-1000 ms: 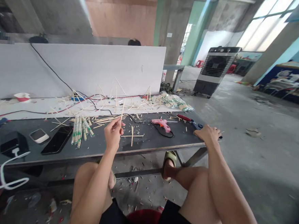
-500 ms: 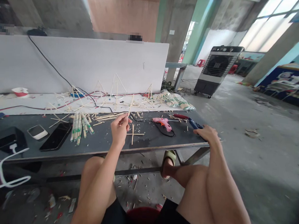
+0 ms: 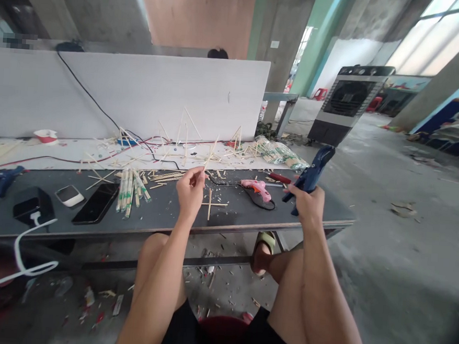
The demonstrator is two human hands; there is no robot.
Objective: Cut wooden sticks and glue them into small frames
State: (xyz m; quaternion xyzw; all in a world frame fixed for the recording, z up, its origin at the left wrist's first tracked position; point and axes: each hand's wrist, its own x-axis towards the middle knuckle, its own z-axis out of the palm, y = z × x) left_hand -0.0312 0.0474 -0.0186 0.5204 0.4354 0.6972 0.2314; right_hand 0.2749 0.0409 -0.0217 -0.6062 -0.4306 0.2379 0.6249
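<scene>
My left hand (image 3: pixel 191 187) pinches a thin wooden stick (image 3: pixel 211 152) between thumb and fingertips, its free end pointing up. Just below it, two short sticks form a cross (image 3: pixel 209 204) on the dark tabletop. My right hand (image 3: pixel 309 203) is closed around a blue plier-like hand tool (image 3: pixel 315 170), raised above the table's right end; its exact kind is unclear. Between my hands lies a pink glue gun (image 3: pixel 256 188) with a black cord. A red-handled tool (image 3: pixel 279 178) rests behind it, partly hidden by the blue tool.
Left of my hands are paper-wrapped stick bundles (image 3: pixel 128 191), a black phone (image 3: pixel 96 203), a small white device (image 3: pixel 69 196), a black box (image 3: pixel 34 204) with a white cable and another blue tool (image 3: pixel 3 178). Stick frames (image 3: pixel 187 132) stand before a white panel (image 3: pixel 160 94); plastic-wrapped packs (image 3: pixel 280 152) lie right.
My right hand has lifted the blue tool off the table and drawn it inward, turning it upright. My left hand still holds the stick. The view has shifted slightly.
</scene>
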